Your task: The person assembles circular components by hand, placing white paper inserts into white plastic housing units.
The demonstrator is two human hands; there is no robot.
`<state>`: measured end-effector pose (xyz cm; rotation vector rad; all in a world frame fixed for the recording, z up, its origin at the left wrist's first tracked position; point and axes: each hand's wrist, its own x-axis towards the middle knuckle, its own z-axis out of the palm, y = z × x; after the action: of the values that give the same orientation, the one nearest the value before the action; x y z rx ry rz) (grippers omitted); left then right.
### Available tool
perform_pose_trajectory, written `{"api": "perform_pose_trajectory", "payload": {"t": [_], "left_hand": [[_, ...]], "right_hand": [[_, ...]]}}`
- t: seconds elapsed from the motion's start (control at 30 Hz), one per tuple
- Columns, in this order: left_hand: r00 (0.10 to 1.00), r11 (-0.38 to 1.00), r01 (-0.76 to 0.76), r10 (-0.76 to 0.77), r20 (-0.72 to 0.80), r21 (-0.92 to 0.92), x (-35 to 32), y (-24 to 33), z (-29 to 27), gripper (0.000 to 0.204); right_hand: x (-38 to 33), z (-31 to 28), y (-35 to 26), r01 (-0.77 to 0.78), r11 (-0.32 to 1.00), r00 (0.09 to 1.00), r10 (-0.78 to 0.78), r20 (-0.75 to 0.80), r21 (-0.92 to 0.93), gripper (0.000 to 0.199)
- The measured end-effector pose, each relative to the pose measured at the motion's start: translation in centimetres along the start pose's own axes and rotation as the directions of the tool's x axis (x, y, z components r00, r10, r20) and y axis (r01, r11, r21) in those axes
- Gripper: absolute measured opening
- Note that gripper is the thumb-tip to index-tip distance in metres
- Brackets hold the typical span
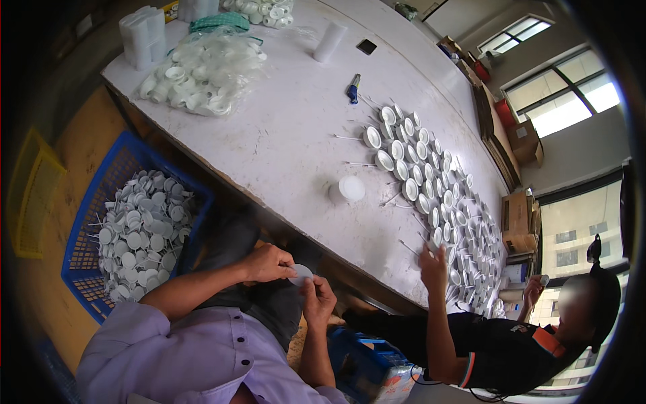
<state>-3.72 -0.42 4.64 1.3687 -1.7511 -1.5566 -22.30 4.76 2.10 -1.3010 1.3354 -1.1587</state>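
Observation:
Over my lap, my left hand [269,262] and my right hand [318,300] are closed on opposite edges of one flat, white round disc [301,274]. The fingers of my left hand pinch its left side; my right thumb and fingers grip the right. To the left of my lap, a blue plastic basket [91,196] holds a heap of white round pieces [138,232], some with thin stems. On the table beyond my hands is a short stack of white discs [348,189].
Many white round cups with thin stems [422,151] cover the right of the pale table [269,155]. A clear bag of white cups [202,74] lies far left. A blue-handled tool [353,89] rests near the middle. A co-worker [525,343] reaches in from the right.

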Motion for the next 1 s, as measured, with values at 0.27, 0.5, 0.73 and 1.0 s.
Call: {"api": "perform_pose_trajectory", "payload": {"t": [0.27, 0.5, 0.73, 1.0], "left_hand": [[0.984, 0.969, -0.169, 0.156, -0.084, -0.181, 3.5, 1.0, 1.0, 0.023], [0.958, 0.971, -0.223, 0.203, -0.201, -0.085, 10.9, 4.5, 5.0, 0.044], [0.894, 0.952, -0.017, 0.151, -0.423, 0.304, 19.7, 8.5, 9.5, 0.088], [0.843, 0.913, 0.196, 0.029, -0.536, 0.358, 23.5, 11.2, 10.5, 0.091]], "right_hand": [[-3.7, -1.5, -0.7, -0.108, 0.983, 0.91, 0.157, -0.385, 0.146, 0.017], [-6.0, -4.0, 0.3, -0.081, 0.968, 0.853, 0.19, -0.486, 0.237, 0.013], [-4.5, -6.9, -1.0, -0.121, 0.977, 0.819, 0.199, -0.538, 0.178, 0.01], [-4.2, -9.0, -0.8, -0.117, 0.978, 0.81, 0.195, -0.553, 0.173, 0.011]]}}
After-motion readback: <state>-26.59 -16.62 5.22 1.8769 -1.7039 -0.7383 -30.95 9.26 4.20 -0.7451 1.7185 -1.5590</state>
